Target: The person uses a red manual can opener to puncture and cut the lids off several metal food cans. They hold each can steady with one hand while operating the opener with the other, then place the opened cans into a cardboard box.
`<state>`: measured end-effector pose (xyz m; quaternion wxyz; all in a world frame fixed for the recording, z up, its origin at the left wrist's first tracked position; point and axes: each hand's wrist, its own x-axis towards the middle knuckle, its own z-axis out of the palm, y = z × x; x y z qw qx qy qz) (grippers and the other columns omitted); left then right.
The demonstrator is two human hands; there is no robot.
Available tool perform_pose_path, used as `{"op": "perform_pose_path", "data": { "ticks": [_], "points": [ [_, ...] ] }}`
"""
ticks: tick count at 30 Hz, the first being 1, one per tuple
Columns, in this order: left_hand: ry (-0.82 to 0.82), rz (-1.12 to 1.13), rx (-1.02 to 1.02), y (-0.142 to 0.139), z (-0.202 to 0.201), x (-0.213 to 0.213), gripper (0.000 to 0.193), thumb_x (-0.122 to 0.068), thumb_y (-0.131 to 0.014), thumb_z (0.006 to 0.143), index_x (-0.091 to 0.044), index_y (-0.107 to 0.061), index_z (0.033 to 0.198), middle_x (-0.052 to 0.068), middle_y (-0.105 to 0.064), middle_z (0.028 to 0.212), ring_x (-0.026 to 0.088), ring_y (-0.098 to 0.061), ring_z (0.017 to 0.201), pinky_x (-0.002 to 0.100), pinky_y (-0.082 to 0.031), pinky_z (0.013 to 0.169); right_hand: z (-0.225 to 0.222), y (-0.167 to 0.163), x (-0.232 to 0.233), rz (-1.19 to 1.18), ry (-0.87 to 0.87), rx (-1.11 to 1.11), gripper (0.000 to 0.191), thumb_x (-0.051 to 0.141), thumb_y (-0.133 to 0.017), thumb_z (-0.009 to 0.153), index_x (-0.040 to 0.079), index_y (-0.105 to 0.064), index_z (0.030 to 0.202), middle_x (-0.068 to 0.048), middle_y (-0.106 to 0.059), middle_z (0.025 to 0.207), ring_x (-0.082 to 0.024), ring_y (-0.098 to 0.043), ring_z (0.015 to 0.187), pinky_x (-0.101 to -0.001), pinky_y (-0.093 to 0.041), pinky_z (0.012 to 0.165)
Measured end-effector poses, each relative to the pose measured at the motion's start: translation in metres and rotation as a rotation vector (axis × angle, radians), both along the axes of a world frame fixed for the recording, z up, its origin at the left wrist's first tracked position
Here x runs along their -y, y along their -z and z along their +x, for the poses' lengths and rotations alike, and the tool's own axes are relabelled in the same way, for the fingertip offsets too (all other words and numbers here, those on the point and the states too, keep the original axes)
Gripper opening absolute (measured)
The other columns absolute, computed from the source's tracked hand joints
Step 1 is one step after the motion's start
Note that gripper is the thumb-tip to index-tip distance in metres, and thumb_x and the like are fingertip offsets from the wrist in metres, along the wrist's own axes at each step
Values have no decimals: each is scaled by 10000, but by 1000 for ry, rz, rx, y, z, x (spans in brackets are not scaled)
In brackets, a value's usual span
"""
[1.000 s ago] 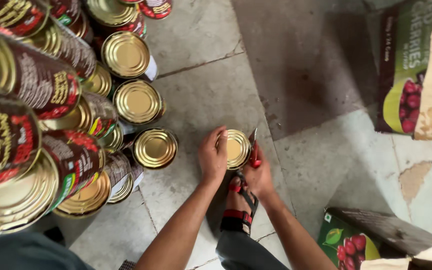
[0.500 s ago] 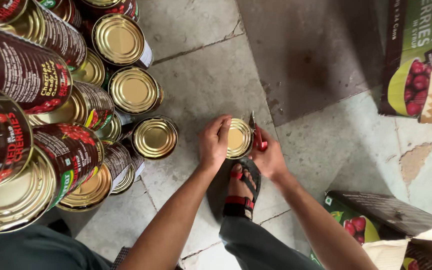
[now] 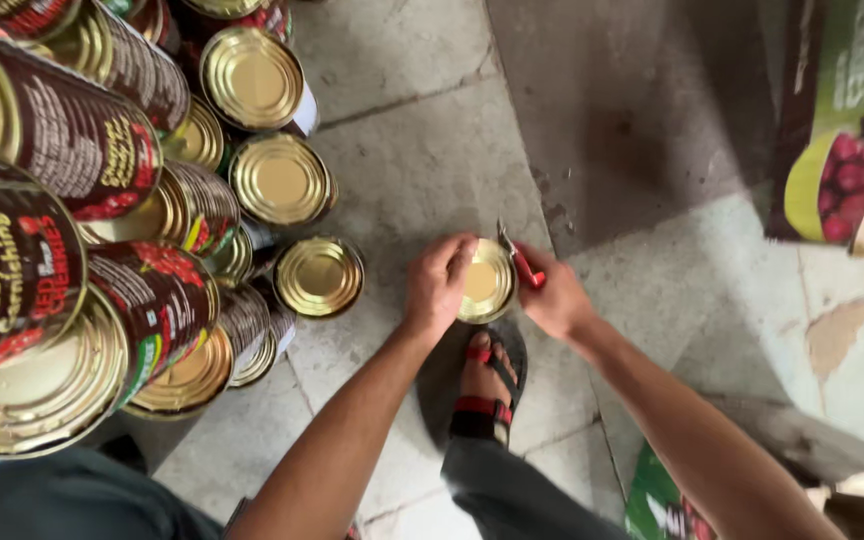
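A gold-lidded tin can (image 3: 486,283) stands on the stone floor in front of my sandalled foot (image 3: 486,385). My left hand (image 3: 436,284) grips its left side, fingers curled over the rim. My right hand (image 3: 552,298) holds a red-handled can opener (image 3: 520,262) whose metal tip rests on the can's right rim.
A tall stack of dark-labelled cans with gold lids (image 3: 102,230) fills the left side, and one separate can (image 3: 319,276) stands on the floor near it. A green cardboard carton with cherry pictures (image 3: 837,120) is at the upper right. Another carton (image 3: 662,500) lies at the lower right.
The view has shifted slightly downward and closer. Both hands stay on the same can, with the opener still at its right rim.
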<state>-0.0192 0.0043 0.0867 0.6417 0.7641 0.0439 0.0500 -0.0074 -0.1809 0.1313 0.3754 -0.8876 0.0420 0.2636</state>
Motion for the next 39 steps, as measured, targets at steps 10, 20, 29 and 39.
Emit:
{"op": "perform_pose_path", "data": {
  "ticks": [10, 20, 29, 39],
  "points": [
    [53, 5, -12, 4, 4, 2, 237, -257, -626, 1031, -52, -723, 1098, 152, -746, 998, 325, -735, 922, 391, -560, 807, 18, 0, 11, 54, -282, 243, 617, 59, -641, 823, 115, -542, 1429, -195, -671, 1275, -372, -653, 1171, -439, -527, 969],
    [157, 2, -57, 13, 14, -4, 240, -251, -638, 1017, -49, -739, 1098, 153, -759, 975, 280, -755, 907, 367, -570, 786, 41, -9, 19, -6, -405, 164, 425, 126, -648, 930, 141, -666, 1354, -150, -762, 1070, -343, -731, 991, -419, -572, 837],
    [-232, -85, -173, 10, 14, 24, 266, -244, -589, 1072, -35, -747, 1113, 124, -790, 1045, 225, -758, 997, 334, -563, 873, -50, 18, -10, 476, 426, 7, 485, -28, -550, 786, 16, -605, 1265, -24, -716, 1048, -106, -670, 965, -278, -541, 851],
    [-167, -32, -60, -2, -3, 29, 240, -240, -615, 1046, -39, -733, 1102, 124, -759, 1032, 268, -751, 941, 354, -579, 834, -59, 5, -22, 17, 463, 19, 541, 43, -568, 780, 72, -599, 1319, -108, -737, 1006, -212, -698, 916, -343, -541, 835]
  ]
}}
